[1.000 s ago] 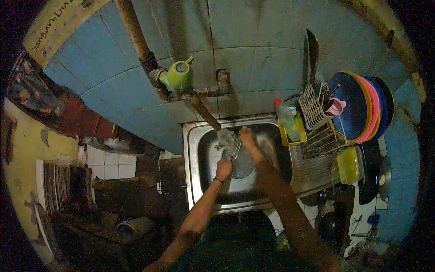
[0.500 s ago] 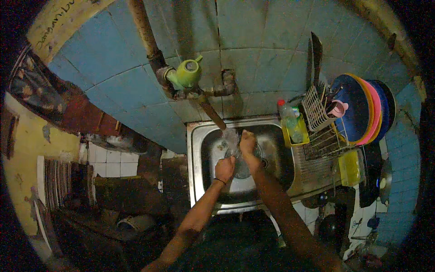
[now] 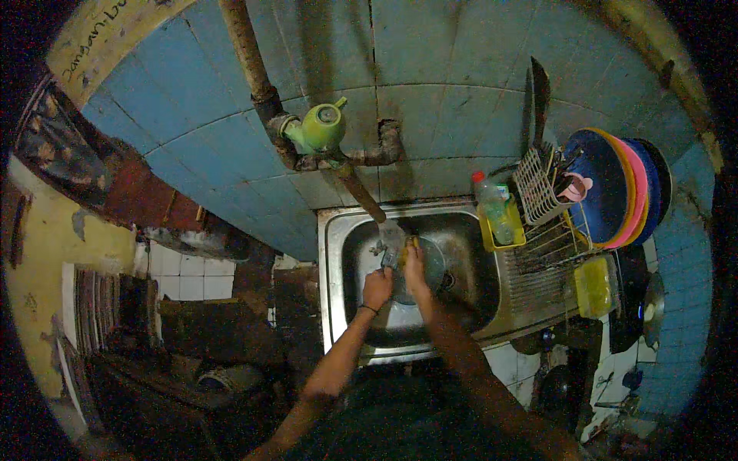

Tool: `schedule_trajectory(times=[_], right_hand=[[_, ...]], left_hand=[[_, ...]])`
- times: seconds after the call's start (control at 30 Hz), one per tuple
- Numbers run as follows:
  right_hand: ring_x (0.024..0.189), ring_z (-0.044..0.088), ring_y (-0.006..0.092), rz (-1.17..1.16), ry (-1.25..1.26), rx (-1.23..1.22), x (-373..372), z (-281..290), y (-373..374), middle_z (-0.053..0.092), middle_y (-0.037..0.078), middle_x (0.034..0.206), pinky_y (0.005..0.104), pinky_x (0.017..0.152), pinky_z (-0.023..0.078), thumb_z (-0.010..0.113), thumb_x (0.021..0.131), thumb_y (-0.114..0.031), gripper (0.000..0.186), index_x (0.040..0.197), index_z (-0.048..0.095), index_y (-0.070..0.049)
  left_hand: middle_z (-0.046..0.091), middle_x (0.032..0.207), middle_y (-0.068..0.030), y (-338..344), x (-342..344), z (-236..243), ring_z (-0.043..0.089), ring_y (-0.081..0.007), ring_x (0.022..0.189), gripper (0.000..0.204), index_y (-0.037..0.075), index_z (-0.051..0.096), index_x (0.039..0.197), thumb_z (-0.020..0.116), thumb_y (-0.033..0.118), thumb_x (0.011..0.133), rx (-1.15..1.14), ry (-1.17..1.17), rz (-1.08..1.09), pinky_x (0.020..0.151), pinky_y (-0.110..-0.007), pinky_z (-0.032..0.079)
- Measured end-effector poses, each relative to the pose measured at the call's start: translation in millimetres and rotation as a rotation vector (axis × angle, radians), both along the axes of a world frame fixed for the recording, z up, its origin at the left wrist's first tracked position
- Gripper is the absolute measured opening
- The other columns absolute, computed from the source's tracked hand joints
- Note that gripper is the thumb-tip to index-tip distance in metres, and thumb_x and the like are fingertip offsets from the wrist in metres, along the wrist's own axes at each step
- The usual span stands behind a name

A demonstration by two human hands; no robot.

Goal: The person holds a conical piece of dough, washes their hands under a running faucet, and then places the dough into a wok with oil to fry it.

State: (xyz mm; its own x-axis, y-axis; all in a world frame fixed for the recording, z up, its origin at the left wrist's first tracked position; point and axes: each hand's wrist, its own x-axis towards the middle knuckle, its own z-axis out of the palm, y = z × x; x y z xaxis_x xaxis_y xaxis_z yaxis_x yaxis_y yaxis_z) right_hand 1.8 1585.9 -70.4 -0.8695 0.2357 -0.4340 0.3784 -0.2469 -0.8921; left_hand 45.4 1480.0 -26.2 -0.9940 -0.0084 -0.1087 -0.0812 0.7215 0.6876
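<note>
Both of my hands are over the steel sink (image 3: pixel 355 338), under the water running from a pipe tap (image 3: pixel 360 190) with a green body. My left hand (image 3: pixel 377 290) is closed around a small greyish thing (image 3: pixel 390 257), wet and too blurred to name, that sticks up from the fist. Just to its right, my right hand (image 3: pixel 414 269) is closed, with a small yellow thing (image 3: pixel 407 249) showing at its fingers; its kind is unclear. Beneath the hands a round, greyish dish (image 3: pixel 433 263) lies in the basin, partly hidden by the right hand.
Right of the basin stand a yellow tray (image 3: pixel 503 240) with a clear red-capped bottle (image 3: pixel 490 196), a wire rack (image 3: pixel 557 246) with a utensil basket (image 3: pixel 534 188), and stacked colourful basins (image 3: pixel 596 184). A yellow container (image 3: pixel 593 286) sits farther right. A blue-tiled wall rises behind.
My right hand has moved slightly nearer me, its fingers turning upward, and the yellow thing now shows. The greyish thing above my left hand is plainer; more of the round dish is visible.
</note>
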Motion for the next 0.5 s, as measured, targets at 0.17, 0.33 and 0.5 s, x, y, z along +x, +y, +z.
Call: schedule_trajectory(times=[0.17, 0.33, 0.5], right_hand=[[0.079, 0.05, 0.017, -0.039, 0.085, -0.33, 22, 2, 20, 0.053, 0.008, 0.097, 0.0302, 0.071, 0.041, 0.051, 0.08, -0.025, 0.031, 0.105, 0.046, -0.008], [0.071, 0.053, 0.0175, 0.084, 0.63, 0.423, 23, -9, 17, 0.054, 0.009, 0.088, 0.0283, 0.067, 0.044, 0.058, 0.072, -0.007, 0.021, 0.092, 0.054, -0.003], [0.073, 0.053, 0.0188, 0.198, 0.622, 0.718, 18, 8, 17, 0.05, 0.01, 0.083, 0.0286, 0.07, 0.043, 0.059, 0.068, -0.003, 0.014, 0.081, 0.057, 0.001]], left_hand=[[0.054, 0.069, -0.0262, -12, -9, -44, 0.052, -0.042, 0.069, 0.047, -0.006, 0.054, 0.068, 0.035, 0.034, 0.083, 0.079, -0.028, 0.069, 0.062, -0.046, 0.041], [0.054, 0.072, -0.0258, -3, -14, -15, 0.052, -0.0414, 0.071, 0.044, -0.006, 0.053, 0.072, 0.035, 0.033, 0.083, 0.04, 0.088, -0.086, 0.066, -0.046, 0.039], [0.053, 0.069, -0.0247, -1, -18, -47, 0.053, -0.0396, 0.067, 0.035, -0.005, 0.052, 0.078, 0.032, 0.024, 0.084, -0.112, 0.218, -0.13, 0.064, -0.047, 0.039]])
